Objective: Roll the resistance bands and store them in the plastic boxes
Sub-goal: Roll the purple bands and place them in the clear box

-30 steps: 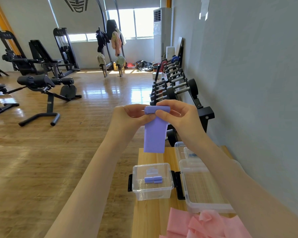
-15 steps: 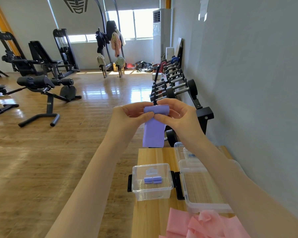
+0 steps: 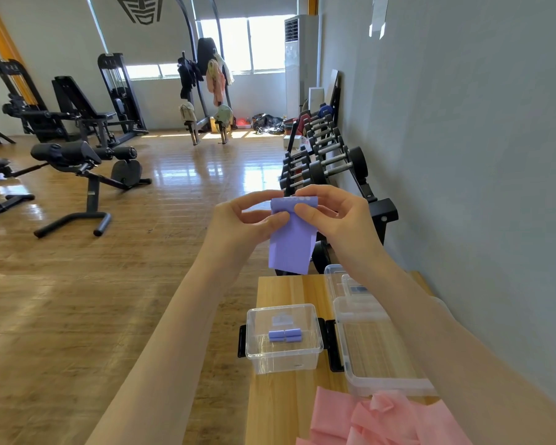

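Gym bench [image 3: 280, 290]: two rolled bands [image 3: 285, 335] already in small box [image 3: 283, 358]; left hand [image 3: 238, 226] and right hand [image 3: 337, 216] pinch purple band [image 3: 291, 245] mid-roll, raised above; pink bands [image 3: 382, 419] near, unrolled

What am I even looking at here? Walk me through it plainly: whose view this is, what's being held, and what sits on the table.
There is no machine here: a person wears a camera on the head, so you look down along their two bare arms. The left hand and right hand together pinch a purple resistance band, rolled at its top edge, with the rest hanging loose above the wooden table. On the table stands a small clear plastic box holding two rolled purple bands. Beside it, toward the wall, is a larger clear box. Pink bands lie unrolled at the near edge. Behind is a gym with a dumbbell rack.
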